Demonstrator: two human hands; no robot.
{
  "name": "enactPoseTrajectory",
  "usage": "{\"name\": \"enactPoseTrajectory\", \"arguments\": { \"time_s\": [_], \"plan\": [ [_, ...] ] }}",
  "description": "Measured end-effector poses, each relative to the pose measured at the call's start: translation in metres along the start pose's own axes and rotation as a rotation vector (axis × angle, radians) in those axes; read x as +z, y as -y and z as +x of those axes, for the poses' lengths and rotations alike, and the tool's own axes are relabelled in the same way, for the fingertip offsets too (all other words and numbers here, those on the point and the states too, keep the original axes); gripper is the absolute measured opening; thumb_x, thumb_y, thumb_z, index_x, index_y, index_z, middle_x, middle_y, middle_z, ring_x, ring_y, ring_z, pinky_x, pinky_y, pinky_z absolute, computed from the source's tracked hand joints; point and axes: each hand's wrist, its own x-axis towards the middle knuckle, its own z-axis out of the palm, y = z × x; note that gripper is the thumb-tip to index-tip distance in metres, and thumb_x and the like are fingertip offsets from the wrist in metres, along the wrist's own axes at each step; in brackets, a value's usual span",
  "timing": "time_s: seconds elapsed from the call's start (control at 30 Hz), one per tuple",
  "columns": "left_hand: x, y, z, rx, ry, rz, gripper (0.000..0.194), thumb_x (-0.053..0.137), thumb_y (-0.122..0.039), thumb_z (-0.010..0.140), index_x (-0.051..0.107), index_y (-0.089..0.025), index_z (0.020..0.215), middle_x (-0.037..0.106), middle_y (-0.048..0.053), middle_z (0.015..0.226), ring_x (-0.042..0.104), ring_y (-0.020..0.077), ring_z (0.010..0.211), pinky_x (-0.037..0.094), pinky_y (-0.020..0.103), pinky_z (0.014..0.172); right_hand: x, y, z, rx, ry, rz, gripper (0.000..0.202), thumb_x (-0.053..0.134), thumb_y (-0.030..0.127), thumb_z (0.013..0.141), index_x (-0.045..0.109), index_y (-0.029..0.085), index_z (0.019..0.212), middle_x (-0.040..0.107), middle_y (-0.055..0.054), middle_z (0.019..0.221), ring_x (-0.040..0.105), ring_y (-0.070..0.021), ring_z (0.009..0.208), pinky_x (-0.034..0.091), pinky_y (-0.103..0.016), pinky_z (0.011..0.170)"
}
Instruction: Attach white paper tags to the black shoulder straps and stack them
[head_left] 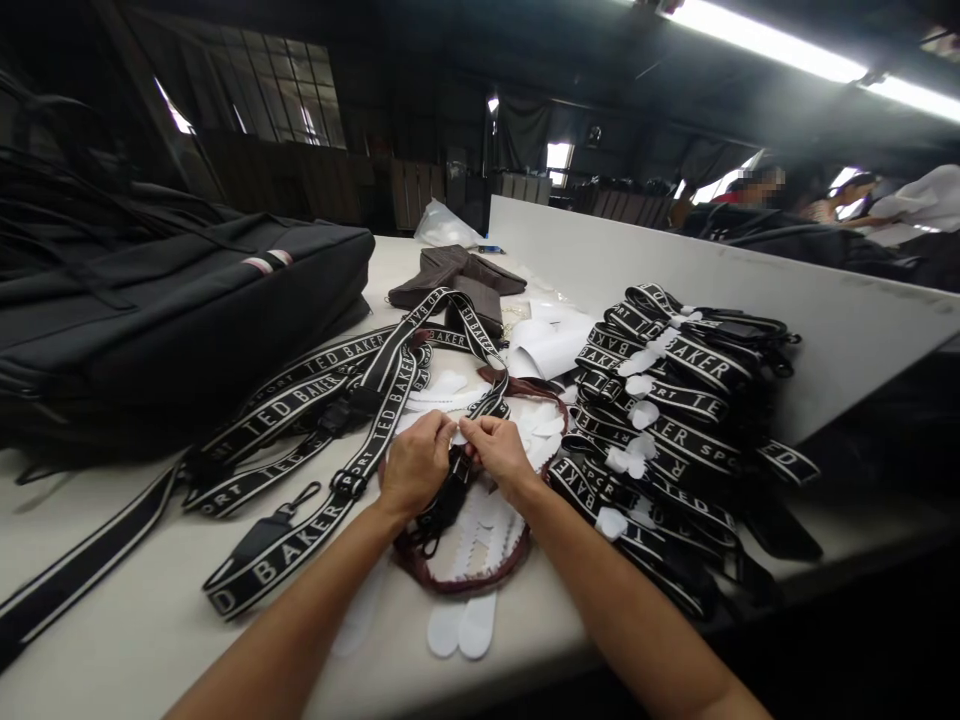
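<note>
My left hand and my right hand meet at the middle of the table, fingertips pinched together. A small white strip shows between them, against a black webbing strap lettered TED BAKER. That strap loops up behind the hands; black hardware hangs just under the fingers. Below lie white toothed strips with rounded ends, inside a ring of dark red trim. Loose lettered straps, with a clip and slider, spread out left of my left hand. The fingers partly hide the pinched spot.
Bundled straps with white wraps are stacked on the right. A large black bag stands at the left. Brown pouches and white sheets lie behind. A white partition runs along the back; people are beyond it.
</note>
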Motion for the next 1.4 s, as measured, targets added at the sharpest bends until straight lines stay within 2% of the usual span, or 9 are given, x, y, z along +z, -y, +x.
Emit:
{"name": "enactPoseTrajectory", "arguments": {
  "time_s": [0.23,0.37,0.57,0.73,0.9,1.07,1.13,1.27,1.4],
  "plan": [
    [-0.009,-0.002,0.007,-0.257,-0.119,-0.429,0.025,0.051,-0.037,0.085,0.053,-0.018,0.068,0.05,-0.001,0.057,0.044,0.0136,0.054,0.034,0.026,0.057,0.009,0.008,-0.008,-0.295,-0.185,-0.547,0.035,0.058,0.039,0.088,0.056,0.018,0.06,0.051,0.003,0.058,0.044,-0.0112,0.059,0.031,-0.024,0.061],
    [-0.016,-0.005,0.012,-0.354,-0.154,-0.697,0.028,0.058,-0.042,0.08,0.052,-0.017,0.071,0.048,-0.003,0.056,0.042,0.0103,0.052,0.034,0.022,0.053,0.011,0.014,-0.012,-0.327,-0.202,-0.62,0.034,0.058,0.039,0.09,0.058,0.019,0.063,0.052,0.002,0.06,0.044,-0.0119,0.06,0.03,-0.025,0.063],
    [-0.021,-0.009,0.015,-0.435,-0.021,-0.988,0.044,0.073,-0.052,0.066,0.048,-0.016,0.072,0.044,-0.004,0.057,0.04,0.0073,0.05,0.032,0.019,0.049,0.004,0.008,-0.009,-0.295,-0.134,-0.448,0.039,0.058,0.047,0.088,0.056,0.018,0.061,0.049,0.003,0.058,0.043,-0.0119,0.059,0.031,-0.024,0.06],
    [-0.015,-0.011,0.013,-0.399,0.099,-1.055,0.046,0.076,-0.053,0.068,0.051,-0.015,0.075,0.046,-0.004,0.058,0.041,0.0066,0.051,0.033,0.017,0.048,-0.001,0.004,-0.003,-0.049,-0.062,-0.02,0.049,0.068,0.064,0.07,0.056,0.016,0.072,0.051,0.003,0.06,0.045,-0.0107,0.056,0.037,-0.022,0.054],
    [-0.008,-0.017,0.01,-0.433,0.096,-1.193,0.051,0.074,-0.058,0.069,0.046,-0.017,0.077,0.045,-0.005,0.059,0.042,0.0067,0.049,0.036,0.018,0.049,0.006,0.013,-0.011,0.045,0.163,0.203,0.058,0.062,0.07,0.073,0.061,0.014,0.088,0.063,-0.003,0.071,0.057,-0.0146,0.062,0.048,-0.025,0.061],
    [-0.013,-0.027,0.0,-0.288,0.018,-0.906,0.054,0.065,-0.068,0.072,0.05,-0.018,0.082,0.053,0.0,0.068,0.052,0.0138,0.057,0.041,0.026,0.053,-0.007,0.011,-0.019,-0.022,-0.098,-0.066,0.06,0.066,0.071,0.068,0.062,0.017,0.096,0.065,-0.003,0.071,0.061,-0.0199,0.065,0.047,-0.026,0.053],
    [-0.013,-0.026,-0.002,-0.205,0.057,-0.568,0.051,0.08,-0.057,0.063,0.055,-0.019,0.086,0.059,0.002,0.071,0.052,0.0152,0.06,0.039,0.027,0.056,-0.013,0.006,-0.01,0.028,-0.089,-0.129,0.066,0.064,0.073,0.066,0.062,0.021,0.106,0.07,-0.006,0.081,0.065,-0.025,0.073,0.052,-0.03,0.058],
    [-0.018,-0.031,-0.009,-0.141,-0.025,-0.223,0.031,0.051,-0.048,0.09,0.055,-0.022,0.074,0.063,0.008,0.072,0.056,0.0203,0.066,0.037,0.033,0.06,-0.014,0.003,-0.01,-0.052,-0.114,-0.363,0.065,0.052,0.079,0.067,0.065,0.025,0.102,0.073,-0.009,0.09,0.068,-0.0307,0.082,0.053,-0.036,0.068],
    [-0.024,-0.036,-0.011,-0.1,0.002,-0.096,0.027,0.046,-0.036,0.091,0.06,-0.021,0.073,0.065,0.01,0.074,0.059,0.0223,0.067,0.038,0.033,0.061,-0.008,0.006,-0.023,-0.189,-0.173,-0.536,0.06,0.042,0.075,0.073,0.065,0.027,0.099,0.072,-0.01,0.083,0.067,-0.0324,0.077,0.051,-0.038,0.065]
  ]
}}
